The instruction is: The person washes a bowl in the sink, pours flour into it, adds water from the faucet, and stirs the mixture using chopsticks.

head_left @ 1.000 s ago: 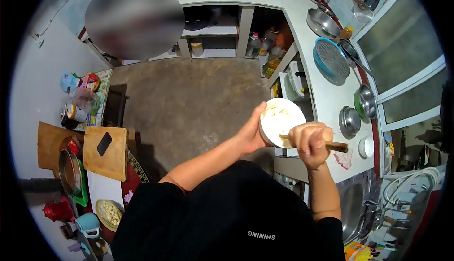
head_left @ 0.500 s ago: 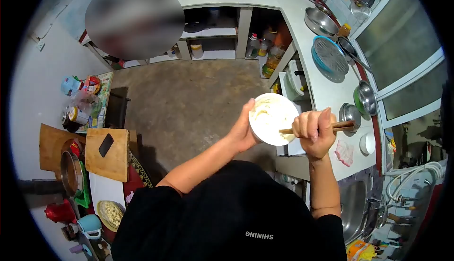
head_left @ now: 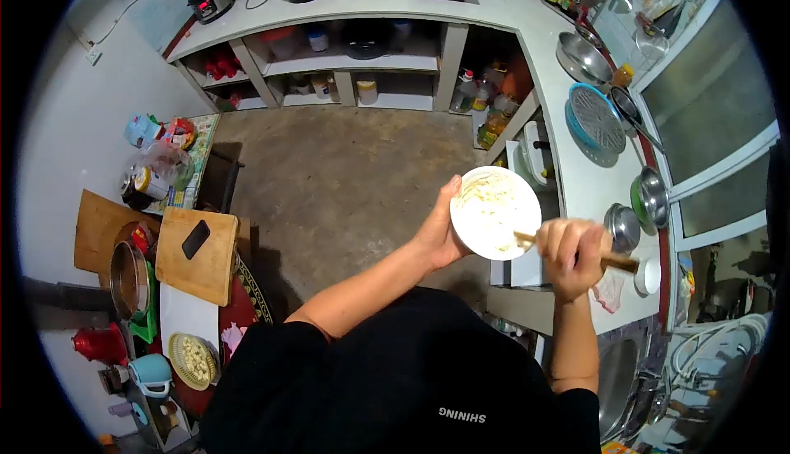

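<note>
My left hand (head_left: 440, 232) grips a white bowl (head_left: 475, 233) by its left side, with the thumb on the rim. Inside the bowl lies a pale, lumpy mixture (head_left: 492, 199) that looks like dough or batter. My right hand (head_left: 573, 257) is closed round a pair of wooden chopsticks (head_left: 619, 262), slightly blurred by motion. Their tips reach over the bowl's right rim into the mixture, while the thick ends stick out to the right of my fist.
At right, the white counter (head_left: 547, 47) carries a blue basin with a strainer lid (head_left: 597, 117), metal bowls (head_left: 623, 228) and a small white bowl (head_left: 648, 275). A sink (head_left: 617, 380) is nearer me. At left are a cutting board (head_left: 196, 269) with a phone (head_left: 196, 239) and a basket (head_left: 193, 361).
The view has shifted, so the room sits further right in the picture. The chopsticks have moved within the bowl, and the mixture looks more spread out. Both hands keep their hold.
</note>
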